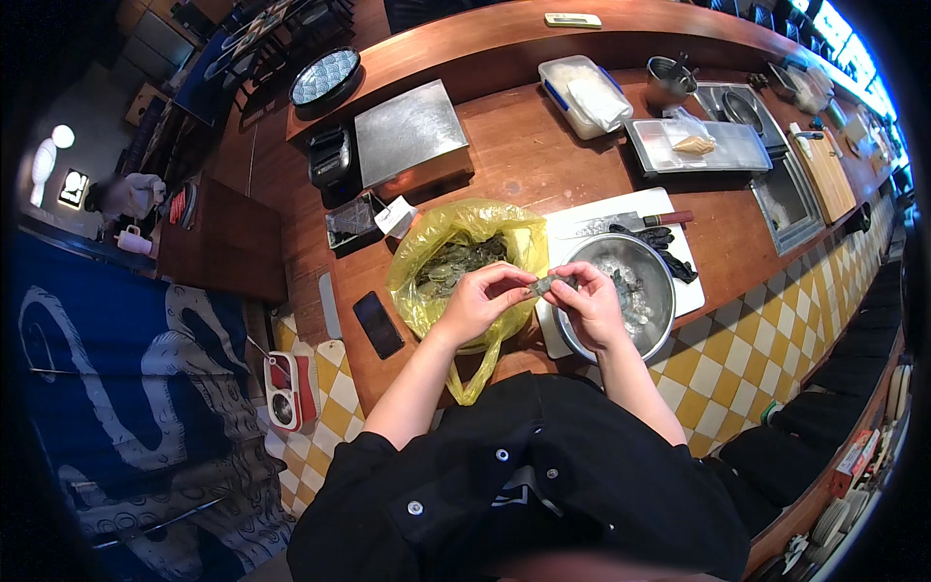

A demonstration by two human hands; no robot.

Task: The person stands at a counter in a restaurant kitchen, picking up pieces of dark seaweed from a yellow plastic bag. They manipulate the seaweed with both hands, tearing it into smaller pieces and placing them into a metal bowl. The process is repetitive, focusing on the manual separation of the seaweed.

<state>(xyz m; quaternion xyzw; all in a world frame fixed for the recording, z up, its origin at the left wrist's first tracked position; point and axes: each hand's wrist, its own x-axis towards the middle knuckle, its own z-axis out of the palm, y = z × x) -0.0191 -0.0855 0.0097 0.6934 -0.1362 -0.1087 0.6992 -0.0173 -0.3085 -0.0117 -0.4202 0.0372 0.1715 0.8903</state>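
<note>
A small greyish shrimp (554, 284) is pinched between my left hand (491, 298) and my right hand (590, 305). My left hand is over the right side of a yellow plastic bag (407, 254), which stands wide open with a pile of grey-green shrimp (458, 265) inside. Beneath my right hand is a steel bowl (665, 320) holding several pale and bluish shrimp pieces (631, 295). The bowl rests on a white cutting board (647, 204). Behind it on the board lie a knife with a dark red handle (668, 218) and crumpled black gloves (678, 265).
A phone (378, 325) lies left of the bag, with a black tray (353, 224) behind it. Farther back are a metal-topped box (413, 134), a plastic food container (582, 94), a lidded tray (698, 145) and a sink (789, 204). A person (127, 196) is at the far left.
</note>
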